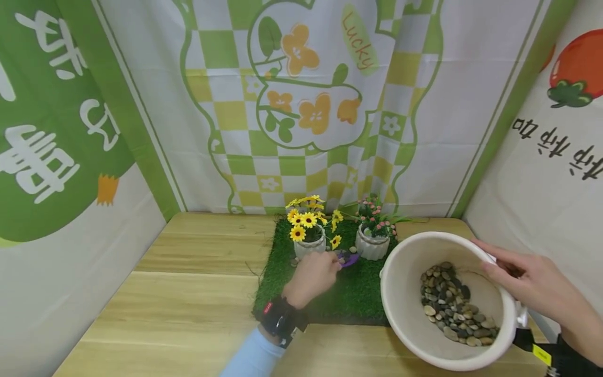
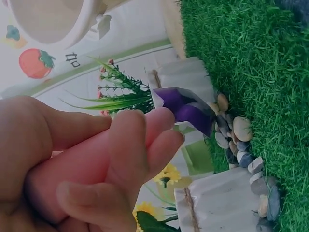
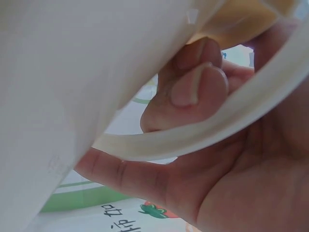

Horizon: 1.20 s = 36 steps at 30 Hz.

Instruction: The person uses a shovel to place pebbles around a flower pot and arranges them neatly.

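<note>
My left hand [image 1: 313, 277] pinches a small purple scoop [image 1: 349, 260] above the artificial grass mat [image 1: 348, 301], between two potted plants. Its purple blade [image 2: 186, 110] tilts down toward a row of pebbles [image 2: 241, 128] in the left wrist view; the fingers hide its handle. With my right hand [image 1: 537, 277] I hold a white bucket [image 1: 405, 293], tilted so its mouth shows. Pebbles [image 1: 452, 309] lie along its bottom and lower wall. The right wrist view has the bucket's curved handle [image 3: 193, 140] running across the palm, fingers [image 3: 193, 96] curled over it.
Yellow flowers [image 1: 308, 220] stand in a white pot [image 1: 308, 250] on the left, partly behind my left hand. To the right is a white pot [image 1: 372, 246] with pink flowers. Beneath is a wooden table [image 1: 188, 298], with printed curtains [image 1: 311, 167] around it.
</note>
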### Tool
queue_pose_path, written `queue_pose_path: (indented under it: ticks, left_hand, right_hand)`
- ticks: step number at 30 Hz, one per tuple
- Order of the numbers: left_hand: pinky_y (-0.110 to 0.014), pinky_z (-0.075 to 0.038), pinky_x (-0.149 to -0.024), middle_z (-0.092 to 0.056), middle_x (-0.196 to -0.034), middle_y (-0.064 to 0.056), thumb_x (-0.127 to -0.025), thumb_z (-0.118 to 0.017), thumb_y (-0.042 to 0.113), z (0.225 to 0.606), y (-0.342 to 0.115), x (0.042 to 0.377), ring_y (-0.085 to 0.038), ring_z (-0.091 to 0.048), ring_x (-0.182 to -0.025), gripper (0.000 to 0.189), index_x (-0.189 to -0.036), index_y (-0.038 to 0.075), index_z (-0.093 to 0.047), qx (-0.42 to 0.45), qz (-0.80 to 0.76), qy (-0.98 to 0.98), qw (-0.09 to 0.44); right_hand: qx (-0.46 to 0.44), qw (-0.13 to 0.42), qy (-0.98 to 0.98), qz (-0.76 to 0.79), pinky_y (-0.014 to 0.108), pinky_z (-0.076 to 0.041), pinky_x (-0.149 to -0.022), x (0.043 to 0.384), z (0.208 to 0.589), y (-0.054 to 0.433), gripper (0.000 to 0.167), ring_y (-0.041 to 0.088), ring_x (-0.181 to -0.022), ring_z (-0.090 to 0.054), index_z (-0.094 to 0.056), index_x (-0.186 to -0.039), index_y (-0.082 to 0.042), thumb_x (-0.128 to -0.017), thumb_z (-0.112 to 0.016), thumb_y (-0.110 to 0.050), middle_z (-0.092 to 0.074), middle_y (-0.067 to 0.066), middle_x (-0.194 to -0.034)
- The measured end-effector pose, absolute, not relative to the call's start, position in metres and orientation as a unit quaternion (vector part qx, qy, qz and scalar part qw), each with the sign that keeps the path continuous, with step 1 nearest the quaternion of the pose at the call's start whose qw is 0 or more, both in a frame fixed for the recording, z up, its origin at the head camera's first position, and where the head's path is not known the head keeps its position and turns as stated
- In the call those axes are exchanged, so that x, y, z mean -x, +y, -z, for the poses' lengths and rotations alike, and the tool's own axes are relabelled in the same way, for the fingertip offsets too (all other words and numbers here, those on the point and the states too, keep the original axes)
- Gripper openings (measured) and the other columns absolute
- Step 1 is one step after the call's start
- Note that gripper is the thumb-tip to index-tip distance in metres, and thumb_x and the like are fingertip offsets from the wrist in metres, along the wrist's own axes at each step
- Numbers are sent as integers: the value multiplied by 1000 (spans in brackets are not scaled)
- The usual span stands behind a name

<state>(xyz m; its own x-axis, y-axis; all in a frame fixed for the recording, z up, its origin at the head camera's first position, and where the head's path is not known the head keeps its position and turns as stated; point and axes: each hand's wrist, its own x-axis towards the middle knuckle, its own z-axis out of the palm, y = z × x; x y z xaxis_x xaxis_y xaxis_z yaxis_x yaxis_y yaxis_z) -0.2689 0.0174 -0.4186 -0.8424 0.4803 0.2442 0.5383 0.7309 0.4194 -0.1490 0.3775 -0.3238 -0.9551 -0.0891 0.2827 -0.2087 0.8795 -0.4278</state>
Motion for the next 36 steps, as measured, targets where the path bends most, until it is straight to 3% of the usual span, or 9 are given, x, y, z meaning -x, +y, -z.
queue_pose_path:
  ticks: [6,10,18,25,32,36]
  left_hand:
    - [-21,-40,-42,-60,-69,6,-99,-57,21,421,19,275,-4,-44,-46,17,-98,11,-70,267,278,-922,25]
    - [-21,-44,-42,-63,-72,5,-100,-53,20,425,19,278,-3,-50,-46,20,-101,9,-70,265,314,-912,-5]
    - [-23,-46,-46,-59,-66,5,-102,-50,22,424,15,282,-6,-55,-44,22,-101,10,-69,251,335,-908,-27]
    - [-27,-48,-47,-57,-62,3,-102,-49,27,420,13,285,-9,-59,-46,27,-110,10,-68,235,341,-909,-53]
    - [-29,-50,-42,-70,-83,-8,-102,-50,32,427,6,290,-16,-61,-50,27,-113,12,-65,199,418,-881,-96]
    - [-38,-54,-46,-71,-88,-12,-102,-51,34,429,3,294,-18,-63,-50,26,-111,14,-65,200,453,-861,-114]
  right_hand:
    - [-80,134,-960,-233,23,-43,-46,149,326,379,49,2,-53,-47,-50,-143,-12,-96,-63,-23,-55,-8,-66]
    - [-81,132,-960,-234,23,-42,-46,150,326,378,49,2,-53,-46,-51,-142,-11,-96,-63,-22,-55,-7,-66]
    - [-66,110,-963,-237,24,-46,-47,148,326,376,51,1,-54,-52,-48,-144,-9,-98,-61,-26,-68,8,-84]
    - [-75,120,-961,-237,24,-46,-46,150,325,377,51,2,-52,-52,-46,-146,-14,-98,-61,-23,-64,0,-76]
    - [-85,129,-960,-235,23,-42,-47,150,326,377,49,2,-53,-47,-50,-143,-13,-96,-63,-22,-57,-10,-68]
    - [-81,128,-961,-232,23,-42,-47,150,326,376,50,1,-53,-47,-49,-144,-15,-97,-63,-23,-58,-9,-69]
